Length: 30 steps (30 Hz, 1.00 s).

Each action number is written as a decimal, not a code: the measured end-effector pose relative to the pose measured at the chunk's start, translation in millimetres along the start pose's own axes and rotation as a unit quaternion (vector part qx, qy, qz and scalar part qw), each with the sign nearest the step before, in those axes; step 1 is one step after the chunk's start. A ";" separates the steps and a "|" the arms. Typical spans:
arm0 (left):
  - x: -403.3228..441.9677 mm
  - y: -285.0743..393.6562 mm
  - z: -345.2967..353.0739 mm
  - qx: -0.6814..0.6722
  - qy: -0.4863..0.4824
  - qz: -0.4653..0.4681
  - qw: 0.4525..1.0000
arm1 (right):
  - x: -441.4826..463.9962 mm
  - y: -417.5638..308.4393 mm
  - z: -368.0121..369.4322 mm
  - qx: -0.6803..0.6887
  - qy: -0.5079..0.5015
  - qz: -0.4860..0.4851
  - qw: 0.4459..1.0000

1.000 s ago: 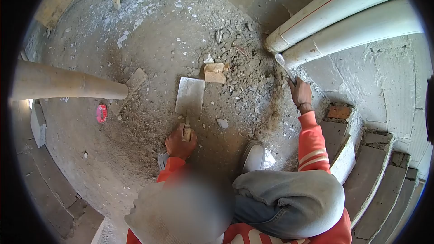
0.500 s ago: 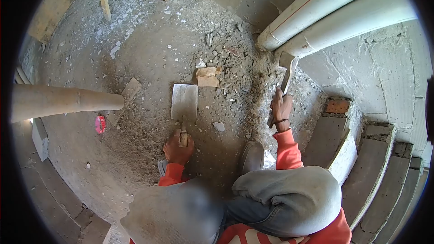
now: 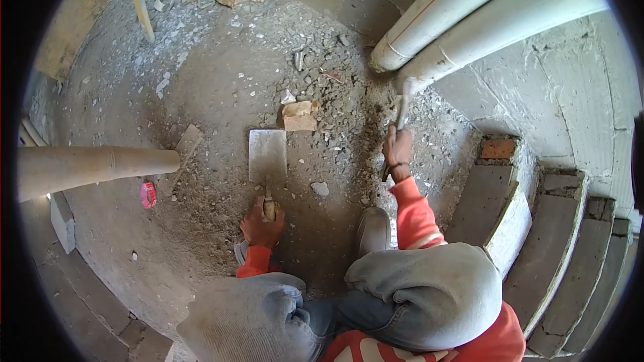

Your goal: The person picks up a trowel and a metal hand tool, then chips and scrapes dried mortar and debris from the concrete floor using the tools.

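My left hand [image 3: 263, 223] is closed round the wooden handle of a flat trowel [image 3: 267, 155], whose rectangular metal blade lies on the dusty floor. A broken tan brick piece [image 3: 300, 115] sits just beyond the blade's right corner. In my right hand [image 3: 398, 150] is a metal hand tool [image 3: 402, 111], held by its handle with the fingers wrapped round it. Its far end is near the lower ends of two white pipes [image 3: 429, 69]; whether it touches them I cannot tell. Loose rubble [image 3: 342, 104] lies between the brick piece and my right hand.
Steps [image 3: 488, 191] with a red brick [image 3: 498, 149] rise on the right. A round post [image 3: 100, 164] comes in from the left, beside a flat board piece [image 3: 186, 151] and a pink wrapper [image 3: 148, 194]. A yellow pole [image 3: 139, 0] stands at the upper left.
My right hand has moved left and down with its tool, away from the wall side. My left hand still holds the trowel in place. The whole view has shifted slightly.
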State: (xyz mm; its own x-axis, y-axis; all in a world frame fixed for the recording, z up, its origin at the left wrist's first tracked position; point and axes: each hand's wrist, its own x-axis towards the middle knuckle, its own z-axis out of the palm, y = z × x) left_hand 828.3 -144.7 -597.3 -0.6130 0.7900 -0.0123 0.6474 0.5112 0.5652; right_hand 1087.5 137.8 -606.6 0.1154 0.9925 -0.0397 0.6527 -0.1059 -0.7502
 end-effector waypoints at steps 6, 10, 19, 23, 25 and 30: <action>5.6 7.6 -6.4 -0.002 0.004 -0.003 1.000 | -12.9 -10.3 -18.0 0.070 -0.011 0.005 0.998; 3.4 9.6 -8.5 -0.008 -0.021 -0.019 1.000 | -7.2 -18.2 -20.4 -0.023 0.004 -0.047 0.999; 3.9 10.0 -8.7 -0.011 -0.019 -0.019 1.000 | -9.7 -23.4 -6.2 0.087 0.033 -0.024 0.995; 5.7 11.1 -8.5 0.007 -0.021 -0.022 1.000 | 1.0 -48.5 -18.2 0.183 -0.112 0.163 0.963; 7.1 12.1 -9.5 0.012 -0.021 -0.021 0.999 | -3.7 -50.1 -32.7 0.239 -0.140 0.165 0.947; 1.7 8.2 -6.9 0.001 -0.017 -0.020 1.000 | -5.6 -23.0 -13.7 0.014 0.046 -0.097 0.994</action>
State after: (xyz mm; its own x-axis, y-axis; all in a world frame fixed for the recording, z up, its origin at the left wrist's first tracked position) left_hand 829.4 -141.4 -587.0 -0.6228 0.7799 -0.0625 0.6238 0.5431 0.5621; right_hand 1082.1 133.8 -580.1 0.0587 0.9840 0.1680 0.6484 0.0904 -0.7559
